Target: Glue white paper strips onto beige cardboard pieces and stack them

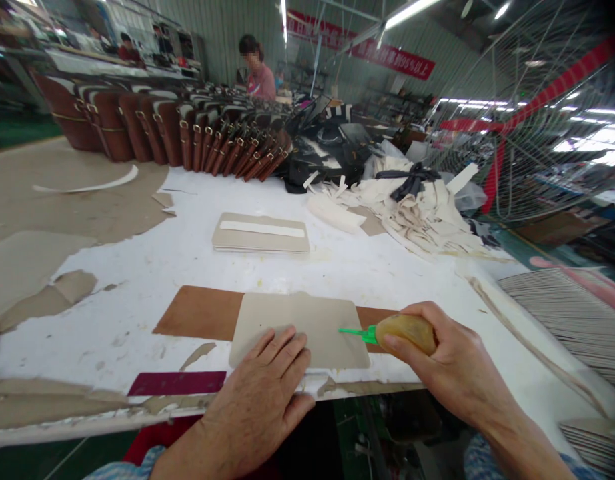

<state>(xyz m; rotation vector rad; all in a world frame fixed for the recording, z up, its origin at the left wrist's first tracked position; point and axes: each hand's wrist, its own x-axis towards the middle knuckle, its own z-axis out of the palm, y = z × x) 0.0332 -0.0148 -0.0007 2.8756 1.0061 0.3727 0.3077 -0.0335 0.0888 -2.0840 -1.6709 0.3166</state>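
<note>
My left hand [265,393] lies flat, fingers stretched out, pressing the near edge of a beige card panel [307,320]. The panel rests on a brown leather piece [197,313] on the white table [187,253]. My right hand [437,363] is wrapped round a yellowish squeeze bottle [407,331] with a green nozzle [357,332]. The nozzle tip touches the panel's right part.
A stack of beige panels with a white strip [261,232] lies further back. Rows of brown bags [152,123] stand at the far left, black bags [327,150] and a heap of cream scraps [417,207] at the far right. A maroon piece [177,383] sits near the front edge. A person [260,70] works beyond.
</note>
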